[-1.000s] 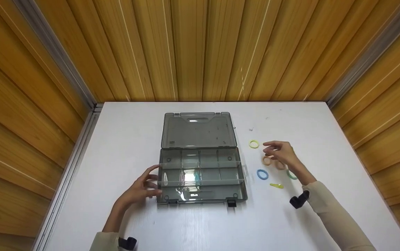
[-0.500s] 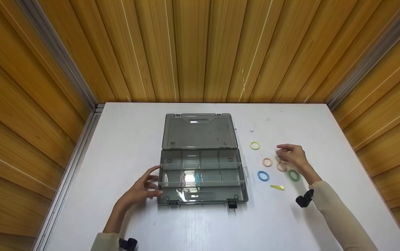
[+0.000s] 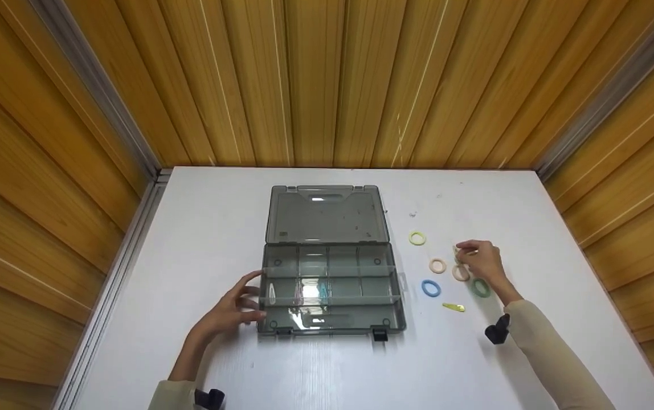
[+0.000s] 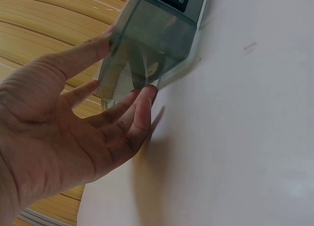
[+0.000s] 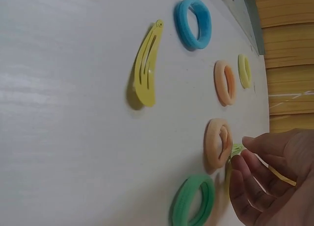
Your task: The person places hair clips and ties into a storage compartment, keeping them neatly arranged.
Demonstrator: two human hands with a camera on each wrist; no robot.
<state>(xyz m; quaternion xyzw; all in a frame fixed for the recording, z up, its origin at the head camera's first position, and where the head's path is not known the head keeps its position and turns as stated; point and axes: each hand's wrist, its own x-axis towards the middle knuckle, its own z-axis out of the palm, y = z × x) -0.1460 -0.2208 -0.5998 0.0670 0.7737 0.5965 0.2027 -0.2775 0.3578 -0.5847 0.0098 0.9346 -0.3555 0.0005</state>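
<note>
Wood-look panels (image 3: 313,85) surround a white table (image 3: 219,216). Right hand (image 3: 479,260) pinches a small pale green item (image 5: 236,149) between thumb and fingertips, just beside a peach tie (image 5: 212,145); item too small to identify. Some yellow shows past the fingers, can't tell what. Left hand (image 3: 227,307), thumb and fingers spread apart, touches the left wall of the grey box (image 3: 355,319), not wrapped round it. Near the right hand: green tie (image 5: 184,199) on the wrist side, second peach tie (image 5: 220,86) toward the box. Further out, yellow tie (image 5: 241,69), blue tie (image 5: 182,22) and yellow clip (image 5: 145,71), all flat on the table right of the box. Box sits mid-table, clear see-through dividers (image 3: 361,270) across it, lid (image 3: 327,219) laid back behind. White clip (image 3: 272,292) lies in its middle row, far left; pink and teal bits show in the next compartment, glare hiding detail. Sleeves beige, black wrist mounts (image 3: 498,329) on both arms.
</note>
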